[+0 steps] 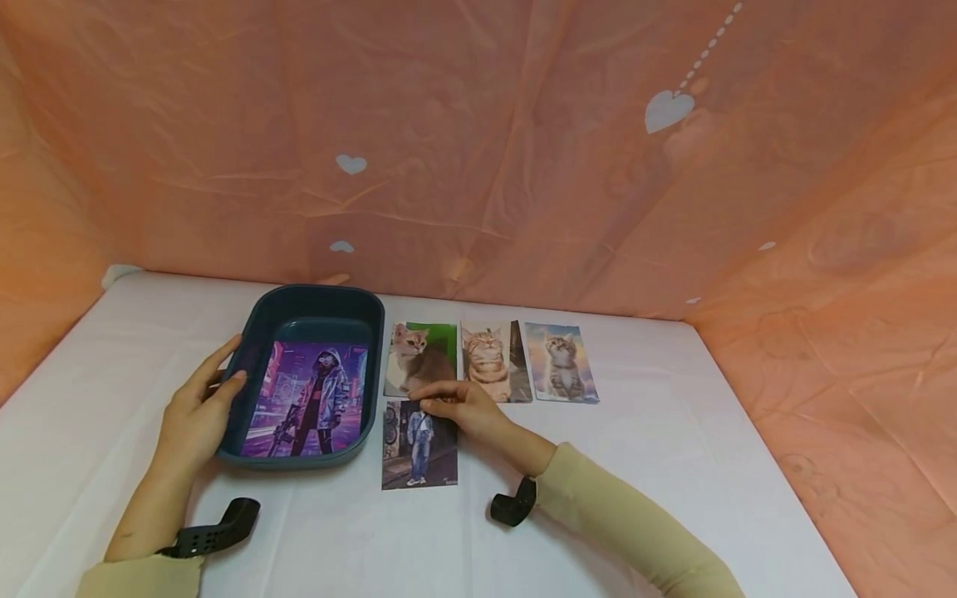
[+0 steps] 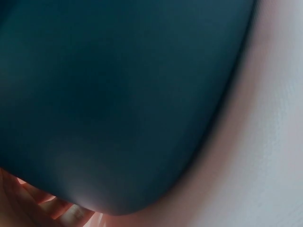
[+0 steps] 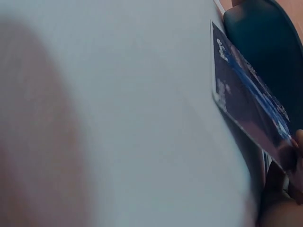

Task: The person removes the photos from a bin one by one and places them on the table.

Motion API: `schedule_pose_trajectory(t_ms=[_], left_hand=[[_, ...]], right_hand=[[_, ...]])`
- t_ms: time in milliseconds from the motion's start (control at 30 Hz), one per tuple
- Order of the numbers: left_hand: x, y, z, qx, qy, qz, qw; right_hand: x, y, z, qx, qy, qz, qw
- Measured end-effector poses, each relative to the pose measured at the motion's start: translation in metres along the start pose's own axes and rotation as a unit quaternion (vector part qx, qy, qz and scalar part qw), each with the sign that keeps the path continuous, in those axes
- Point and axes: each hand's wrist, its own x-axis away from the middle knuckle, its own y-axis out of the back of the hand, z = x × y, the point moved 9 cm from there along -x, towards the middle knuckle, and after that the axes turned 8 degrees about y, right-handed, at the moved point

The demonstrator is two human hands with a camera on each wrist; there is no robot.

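Note:
My left hand (image 1: pixel 196 405) grips the left wall of a dark teal plastic tray (image 1: pixel 329 309), thumb at the rim. In the left wrist view the tray's outer side (image 2: pixel 118 104) fills most of the picture, with some fingers (image 2: pixel 71 213) beneath its edge. Inside the tray lies a purple picture card (image 1: pixel 314 403) of a hooded figure. My right hand (image 1: pixel 478 415) pinches the top edge of a picture card (image 1: pixel 420 453) showing a person in denim. In the right wrist view this card (image 3: pixel 246 94) tilts up from the white surface.
Three kitten picture cards lie in a row right of the tray: one with green (image 1: pixel 429 357), a tabby with closed eyes (image 1: pixel 488 370), and a grey kitten (image 1: pixel 562 365). A white cloth (image 1: pixel 643 465) covers the table. Orange sheeting with hearts (image 1: pixel 478 166) hangs behind and at the sides.

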Motion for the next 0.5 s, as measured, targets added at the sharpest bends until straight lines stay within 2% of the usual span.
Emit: schedule_pose_trajectory(t_ms=[167,500], left_hand=[[0.000,0.000,0.001,0.002,0.000,0.000,1.0000],[0.000,0.000,0.001,0.004,0.003,0.003,1.0000]], right_hand=[[0.000,0.002,-0.002,0.014,-0.003,-0.010,1.000],[0.003,0.011,0.007,-0.007,0.014,-0.047,0.999]])
